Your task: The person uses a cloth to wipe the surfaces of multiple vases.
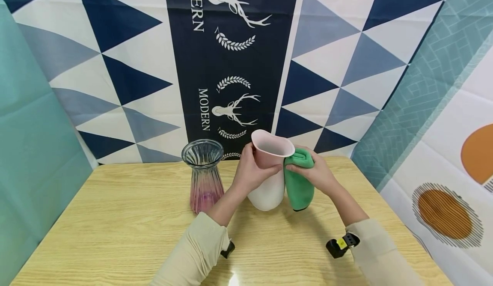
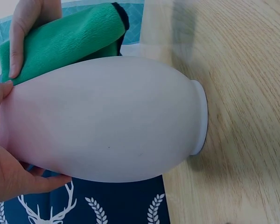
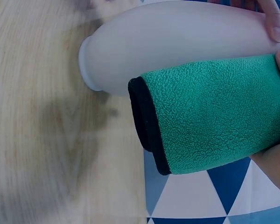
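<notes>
A pale vase (image 1: 267, 194), pink at the flared neck and white lower down, stands near the table's back edge. My left hand (image 1: 249, 170) grips it around the neck, thumb at the front. The left wrist view shows its rounded body and narrow foot ring (image 2: 200, 119) close to the tabletop. My right hand (image 1: 319, 172) holds a folded green towel (image 1: 299, 187) against the vase's right side. In the right wrist view the towel's fleecy face and black edging (image 3: 151, 126) hang down, with the thumb pressed on its upper end.
Left of the pale vase stands a ribbed glass vase (image 1: 206, 179), clear at the top and pink below, partly behind my left forearm. The wooden table (image 1: 127, 226) ends at a patterned cloth backdrop (image 1: 231, 72), with more cloth hanging on both sides.
</notes>
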Demonstrator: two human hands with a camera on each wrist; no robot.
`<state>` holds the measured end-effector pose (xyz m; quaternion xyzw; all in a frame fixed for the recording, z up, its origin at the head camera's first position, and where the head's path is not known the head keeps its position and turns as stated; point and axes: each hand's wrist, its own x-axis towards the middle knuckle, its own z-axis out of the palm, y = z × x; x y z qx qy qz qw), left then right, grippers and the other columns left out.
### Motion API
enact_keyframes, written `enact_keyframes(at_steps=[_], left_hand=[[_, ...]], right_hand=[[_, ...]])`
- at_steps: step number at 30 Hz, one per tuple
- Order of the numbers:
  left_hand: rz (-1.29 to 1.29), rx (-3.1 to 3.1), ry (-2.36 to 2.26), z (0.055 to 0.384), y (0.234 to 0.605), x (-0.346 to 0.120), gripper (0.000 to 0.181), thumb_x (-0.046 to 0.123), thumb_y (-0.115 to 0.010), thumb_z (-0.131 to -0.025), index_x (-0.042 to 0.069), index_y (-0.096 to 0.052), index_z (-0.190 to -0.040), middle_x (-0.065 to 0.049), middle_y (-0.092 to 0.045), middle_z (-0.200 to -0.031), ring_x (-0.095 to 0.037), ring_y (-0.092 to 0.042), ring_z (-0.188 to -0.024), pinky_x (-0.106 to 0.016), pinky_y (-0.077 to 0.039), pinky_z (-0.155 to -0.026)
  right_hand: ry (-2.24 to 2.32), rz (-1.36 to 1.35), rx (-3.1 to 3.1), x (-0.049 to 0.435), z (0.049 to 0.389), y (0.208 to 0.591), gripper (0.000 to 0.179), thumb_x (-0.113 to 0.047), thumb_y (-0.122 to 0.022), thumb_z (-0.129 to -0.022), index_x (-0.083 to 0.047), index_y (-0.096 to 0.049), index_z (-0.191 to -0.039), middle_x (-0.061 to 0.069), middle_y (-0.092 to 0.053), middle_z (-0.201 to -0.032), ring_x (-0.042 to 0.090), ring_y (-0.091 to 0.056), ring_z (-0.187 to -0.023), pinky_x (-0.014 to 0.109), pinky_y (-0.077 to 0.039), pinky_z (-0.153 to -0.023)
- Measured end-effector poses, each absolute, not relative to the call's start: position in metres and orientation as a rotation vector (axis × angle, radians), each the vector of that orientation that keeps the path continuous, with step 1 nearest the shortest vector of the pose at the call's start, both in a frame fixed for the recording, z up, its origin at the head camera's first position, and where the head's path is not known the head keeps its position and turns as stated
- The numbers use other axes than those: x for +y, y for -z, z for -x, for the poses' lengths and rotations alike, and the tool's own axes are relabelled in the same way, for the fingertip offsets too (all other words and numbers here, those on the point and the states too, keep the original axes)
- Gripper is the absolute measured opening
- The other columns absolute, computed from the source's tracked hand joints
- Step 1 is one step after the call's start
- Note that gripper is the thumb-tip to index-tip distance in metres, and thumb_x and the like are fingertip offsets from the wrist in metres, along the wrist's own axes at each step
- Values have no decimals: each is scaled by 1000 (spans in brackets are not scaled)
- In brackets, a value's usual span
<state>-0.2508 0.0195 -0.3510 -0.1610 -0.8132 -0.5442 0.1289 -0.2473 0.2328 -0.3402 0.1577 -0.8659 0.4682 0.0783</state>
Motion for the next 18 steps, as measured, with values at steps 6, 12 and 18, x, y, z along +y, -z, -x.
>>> enact_keyframes(at_steps=[6, 12, 18], left_hand=[[497, -2349, 1615, 251, 352, 19, 84, 36, -79, -71, 7, -33, -135, -9, -46, -127, -22, -50, -112, -40, -48, -92], [521, -2339, 1638, 251, 352, 18, 82, 33, -79, -72, 6, -33, -135, -9, -46, -127, -22, -50, -112, -39, -48, -92], [544, -2325, 1655, 251, 352, 17, 82, 32, -79, -72, 6, -34, -135, -10, -46, -127, -23, -50, -112, -40, -47, -93]], right_hand=[[-1387, -506, -2573, 230, 246, 334, 65, -27, -73, -81, -20, -44, -138, 8, -51, -135, 16, -51, -113, 44, -46, -92], [-1371, -503, -2585, 229, 246, 333, 65, -27, -74, -81, -20, -44, -138, 8, -53, -133, 10, -52, -108, 41, -47, -90], [-1371, -501, -2597, 229, 246, 332, 66, -28, -74, -80, -20, -43, -139, 9, -53, -133, 20, -53, -111, 43, -48, -90]])
